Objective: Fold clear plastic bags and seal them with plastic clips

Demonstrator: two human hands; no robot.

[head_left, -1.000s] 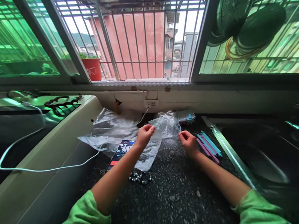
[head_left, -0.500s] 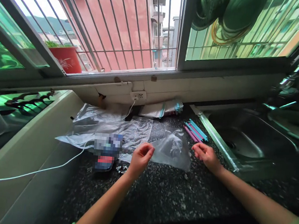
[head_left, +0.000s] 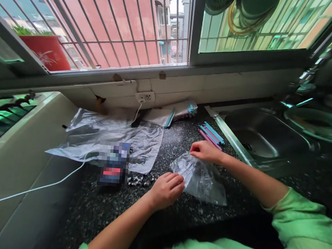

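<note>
Half a second ago my right grip stood off the clear bag's (head_left: 205,185) right edge; now the right hand (head_left: 206,151) pinches its far rim at 11 o'clock. Left hand (head_left: 167,190): fingers folded closed on the bag's edge at 9 o'clock, fingertips partly hidden. The bag has shifted nearer me, spread low over the dark surface (head_left: 81,206). Coloured sticks (head_left: 211,135) lie at 12 o'clock from it, untouched. Judgement: two holds should steady the limp film for handling.
</note>
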